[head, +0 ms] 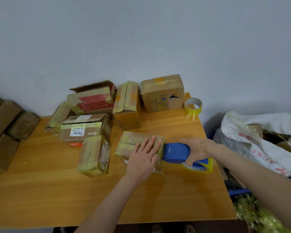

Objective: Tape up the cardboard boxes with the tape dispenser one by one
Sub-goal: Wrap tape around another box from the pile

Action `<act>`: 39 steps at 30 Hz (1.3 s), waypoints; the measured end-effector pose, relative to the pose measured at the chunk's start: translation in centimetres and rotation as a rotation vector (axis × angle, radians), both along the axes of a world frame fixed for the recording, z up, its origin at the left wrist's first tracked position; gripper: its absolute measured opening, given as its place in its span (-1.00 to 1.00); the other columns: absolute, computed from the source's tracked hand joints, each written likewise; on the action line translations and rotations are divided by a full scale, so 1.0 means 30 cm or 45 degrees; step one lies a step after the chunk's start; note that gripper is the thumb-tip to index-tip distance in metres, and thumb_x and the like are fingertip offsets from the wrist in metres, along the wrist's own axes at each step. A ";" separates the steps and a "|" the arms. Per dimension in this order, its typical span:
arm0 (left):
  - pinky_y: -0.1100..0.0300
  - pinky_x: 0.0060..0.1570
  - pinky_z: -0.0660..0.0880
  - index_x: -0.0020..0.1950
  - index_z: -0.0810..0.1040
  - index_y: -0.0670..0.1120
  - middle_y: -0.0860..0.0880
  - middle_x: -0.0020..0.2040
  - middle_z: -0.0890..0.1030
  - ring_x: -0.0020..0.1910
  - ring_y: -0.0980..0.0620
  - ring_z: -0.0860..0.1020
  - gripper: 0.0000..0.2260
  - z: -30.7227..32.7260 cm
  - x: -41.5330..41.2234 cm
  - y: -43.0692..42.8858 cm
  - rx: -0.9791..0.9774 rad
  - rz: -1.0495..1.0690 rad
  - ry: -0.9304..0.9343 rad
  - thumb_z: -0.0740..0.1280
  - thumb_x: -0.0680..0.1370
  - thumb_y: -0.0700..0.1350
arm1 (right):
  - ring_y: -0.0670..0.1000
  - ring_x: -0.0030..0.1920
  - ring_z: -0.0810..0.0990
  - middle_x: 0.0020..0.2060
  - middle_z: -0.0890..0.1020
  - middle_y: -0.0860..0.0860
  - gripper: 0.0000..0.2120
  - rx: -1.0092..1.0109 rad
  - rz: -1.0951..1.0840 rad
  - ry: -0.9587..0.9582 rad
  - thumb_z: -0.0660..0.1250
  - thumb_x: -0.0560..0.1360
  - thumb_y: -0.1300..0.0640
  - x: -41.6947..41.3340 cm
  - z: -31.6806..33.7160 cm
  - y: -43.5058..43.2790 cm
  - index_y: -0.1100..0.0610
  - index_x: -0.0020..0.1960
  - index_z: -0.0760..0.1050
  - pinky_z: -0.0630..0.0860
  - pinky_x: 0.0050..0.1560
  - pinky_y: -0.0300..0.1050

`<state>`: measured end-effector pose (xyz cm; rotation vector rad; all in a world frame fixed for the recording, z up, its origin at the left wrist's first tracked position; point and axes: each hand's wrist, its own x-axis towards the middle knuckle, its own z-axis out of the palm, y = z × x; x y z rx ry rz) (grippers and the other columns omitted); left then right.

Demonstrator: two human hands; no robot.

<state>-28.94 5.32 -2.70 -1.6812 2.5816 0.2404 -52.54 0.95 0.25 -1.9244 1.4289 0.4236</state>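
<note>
A pale grey wall [141, 39] backs a wooden desk [141, 199], and near the desk's middle lies the small cardboard box [131, 140] now in work, its top and sides banded with yellowish tape. The left grip [144, 157], a bare hand, lies flat on top of this box with its fingers straight, pressing it down rather than clasping it. At the box's right end the blue tape dispenser [175, 152] has its nose against the edge, with its yellow roll [207, 167] on the side away from the box. The right grip [196, 148] is clenched round the dispenser's body. Beyond the box and to its left stand the other cardboard boxes [91, 125], most of them striped with tape, and a spare tape roll [193, 105] sits beyond it to the right. The step in hand looks like the finish of a strip over the box's right end, though I cannot tell whether tape already runs down that side. The next move likely calls for tilting the dispenser so its blade cuts the tape while the left grip steadies the box, then smoothing the loose end flat.
</note>
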 end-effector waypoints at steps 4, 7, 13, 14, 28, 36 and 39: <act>0.10 0.49 -0.27 0.46 -0.36 0.22 0.18 0.53 -0.29 0.53 0.08 -0.29 -0.29 -0.003 0.009 -0.006 0.004 0.000 0.006 -0.71 0.31 0.25 | 0.03 0.00 0.59 0.03 0.59 -0.01 -0.37 0.122 -0.081 -0.113 0.48 0.11 -0.11 0.009 0.019 -0.021 -0.04 0.15 0.41 0.59 0.03 0.03; 0.11 0.47 -0.29 0.46 -0.34 0.22 0.17 0.52 -0.29 0.53 0.07 -0.28 -0.32 -0.004 0.013 -0.001 0.012 -0.017 0.012 -0.68 0.34 0.25 | 0.07 -0.02 0.62 0.02 0.64 0.06 -0.34 0.115 -0.223 -0.164 0.41 0.01 -0.17 0.000 -0.024 -0.003 -0.03 0.09 0.50 0.55 -0.10 -0.04; 0.12 0.49 -0.26 0.46 -0.29 0.24 0.19 0.52 -0.27 0.53 0.12 -0.24 -0.33 0.005 0.026 -0.009 0.031 -0.019 0.040 -0.58 0.37 0.36 | -0.03 -0.07 0.60 -0.02 0.61 -0.02 -0.39 0.084 -0.504 -0.376 0.44 0.05 -0.05 -0.036 0.024 -0.014 -0.01 0.11 0.49 0.55 -0.10 -0.12; 0.14 0.47 -0.27 0.47 -0.27 0.25 0.17 0.52 -0.27 0.53 0.14 -0.23 -0.33 0.009 0.032 -0.011 0.037 -0.023 0.043 -0.53 0.38 0.39 | -0.05 -0.07 0.59 -0.01 0.60 -0.04 -0.38 0.070 -0.576 -0.421 0.44 0.08 -0.03 -0.042 0.038 -0.020 -0.01 0.14 0.48 0.53 -0.11 -0.16; 0.07 0.50 -0.11 0.51 0.14 0.17 0.05 0.56 0.07 0.55 0.06 -0.02 -0.46 0.007 0.217 0.016 -0.145 0.369 0.367 -0.03 0.55 0.29 | 0.02 -0.15 0.57 -0.01 0.57 0.04 -0.51 -0.092 -1.235 -0.930 0.52 0.36 0.11 0.083 -0.055 -0.020 0.09 0.23 0.43 0.44 -0.30 -0.19; 0.24 0.40 -0.07 0.51 0.25 0.08 0.01 0.59 -0.04 0.54 0.09 -0.20 -0.58 0.030 0.207 -0.027 0.116 0.328 0.541 0.18 0.64 -0.04 | 0.13 -0.09 0.54 -0.04 0.55 0.13 -0.54 0.142 -1.523 -0.939 0.49 0.41 0.07 0.129 -0.201 -0.011 0.20 0.23 0.43 0.47 -0.08 0.03; 0.26 0.38 -0.07 0.49 0.30 0.08 0.02 0.58 0.04 0.55 0.09 -0.12 -0.61 0.039 0.230 -0.075 0.115 0.268 0.525 0.17 0.65 -0.08 | 0.15 -0.06 0.54 -0.02 0.56 0.14 -0.57 0.175 -1.566 -0.991 0.47 0.42 0.06 0.126 -0.224 -0.008 0.17 0.20 0.44 0.47 -0.06 0.05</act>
